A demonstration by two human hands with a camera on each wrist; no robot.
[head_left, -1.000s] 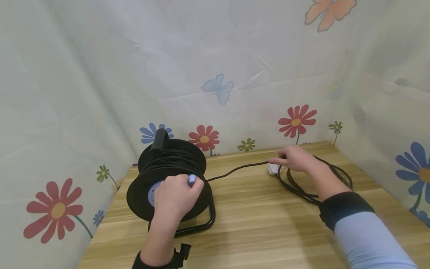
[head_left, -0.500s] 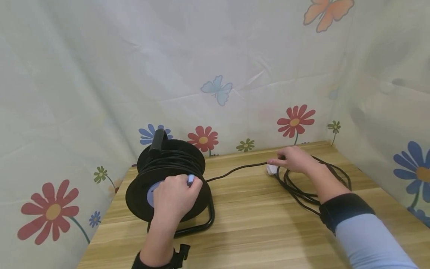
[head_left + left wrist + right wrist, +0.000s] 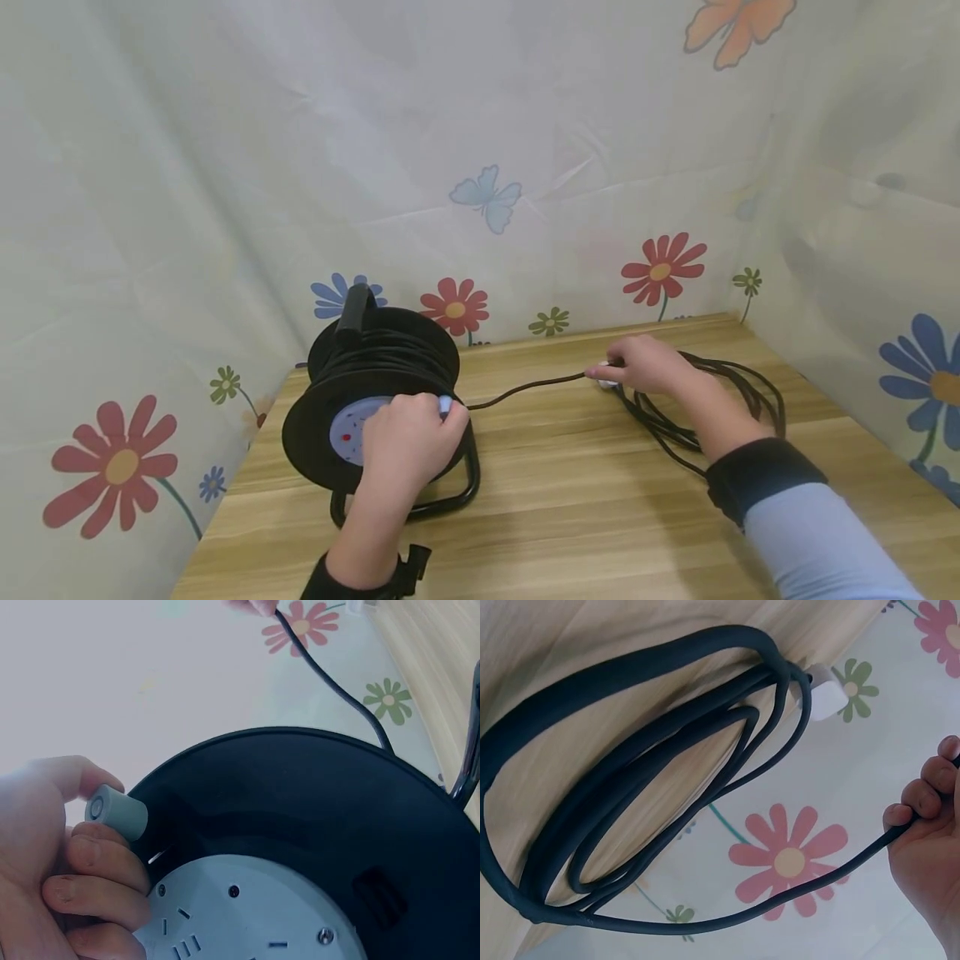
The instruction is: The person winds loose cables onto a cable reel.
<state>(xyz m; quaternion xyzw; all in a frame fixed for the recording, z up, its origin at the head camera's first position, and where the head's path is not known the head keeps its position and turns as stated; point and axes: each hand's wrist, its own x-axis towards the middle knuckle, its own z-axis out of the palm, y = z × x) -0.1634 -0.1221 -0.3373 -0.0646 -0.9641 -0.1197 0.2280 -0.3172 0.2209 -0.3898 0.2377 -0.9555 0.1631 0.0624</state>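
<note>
A black cable reel (image 3: 315, 433) stands on the left of the table, with dark cable (image 3: 390, 354) wound on its drum and a pale socket panel (image 3: 247, 915) on its face. My left hand (image 3: 408, 446) pinches the reel's light blue crank knob (image 3: 120, 813) between thumb and curled fingers. From the drum a length of cable (image 3: 525, 388) runs right to my right hand (image 3: 648, 367), whose fingers curl round it. Loose coils of cable (image 3: 630, 757) lie on the table beside and beneath the right forearm. By the coils sits a white plug (image 3: 827, 697), partly hidden by my right hand in the head view.
Beneath the reel is a black tube stand (image 3: 450, 502), and a handle (image 3: 356, 315) rises on top. The wooden table (image 3: 562, 517) meets a flower-printed curtain (image 3: 375, 167) at its back and sides.
The left hand and crank knob have shifted slightly right, showing more of the socket panel with a red spot. My right hand has moved a little left and down, still holding the cable.
</note>
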